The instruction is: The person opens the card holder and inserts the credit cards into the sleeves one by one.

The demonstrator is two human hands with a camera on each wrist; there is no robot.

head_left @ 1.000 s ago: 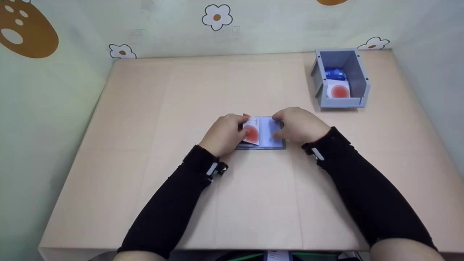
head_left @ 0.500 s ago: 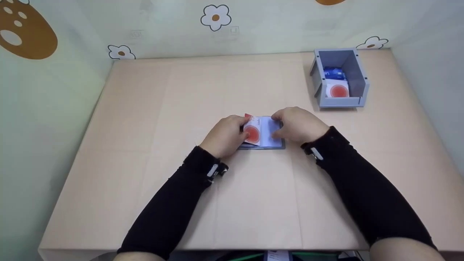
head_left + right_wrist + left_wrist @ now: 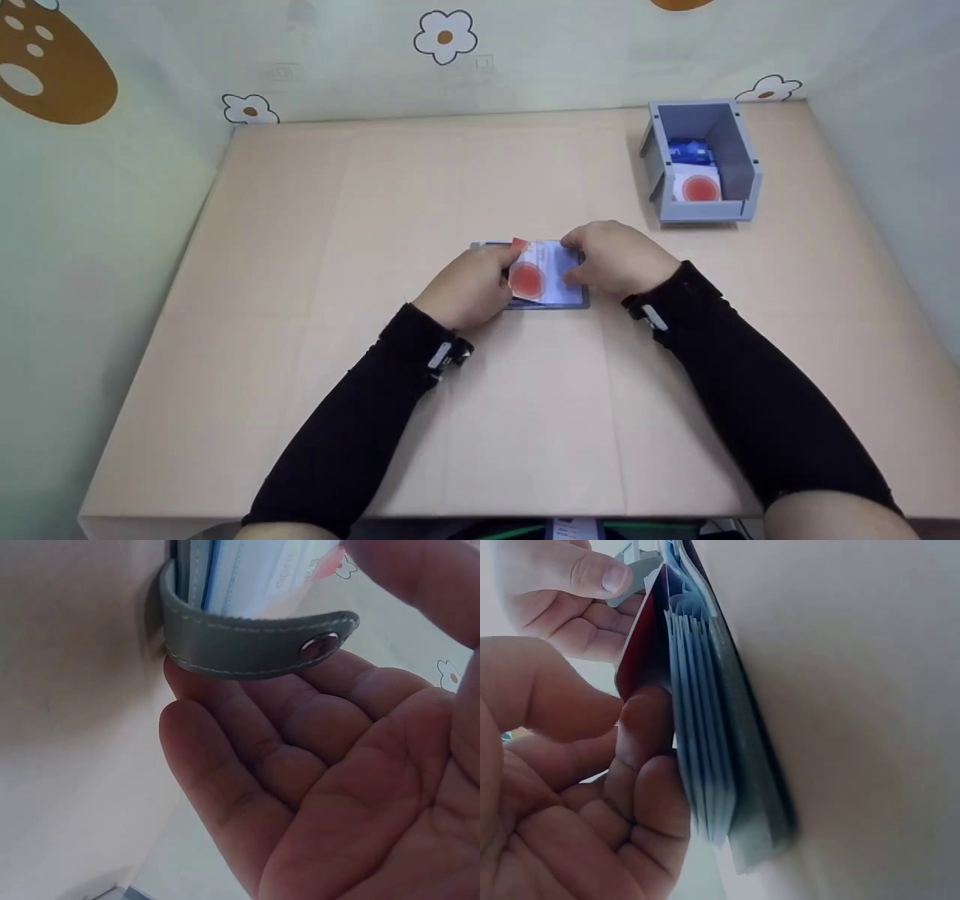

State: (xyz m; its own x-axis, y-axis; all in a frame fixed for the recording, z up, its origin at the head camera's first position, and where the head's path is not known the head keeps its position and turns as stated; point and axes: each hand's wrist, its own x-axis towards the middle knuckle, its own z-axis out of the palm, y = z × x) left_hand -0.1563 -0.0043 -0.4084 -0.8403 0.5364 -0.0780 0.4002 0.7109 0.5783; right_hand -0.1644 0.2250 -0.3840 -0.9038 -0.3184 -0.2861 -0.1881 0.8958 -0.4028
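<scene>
A grey card holder (image 3: 551,306) lies spread open on the table, its clear sleeves (image 3: 697,720) fanned in the left wrist view. My left hand (image 3: 471,289) pinches a white card (image 3: 527,279) with a red circle between thumb and fingers. The card is slightly tilted and overlaps the holder's right-hand sleeve. Its underside looks dark red from the left wrist. At the holder's right edge, my right hand (image 3: 619,259) grips with thumb and index finger. The holder's strap (image 3: 240,645), with a metal snap, sticks out across the right hand's other fingers.
A grey bin (image 3: 701,210) stands at the back right, holding another white card (image 3: 697,184) with a red circle and a blue packet or card (image 3: 688,151). Patterned walls (image 3: 360,67) border the table (image 3: 375,187) behind and at both sides.
My left hand has slid the card a little to the right over the sleeve, uncovering the holder's upper left corner. The right hand has stayed at the right edge.
</scene>
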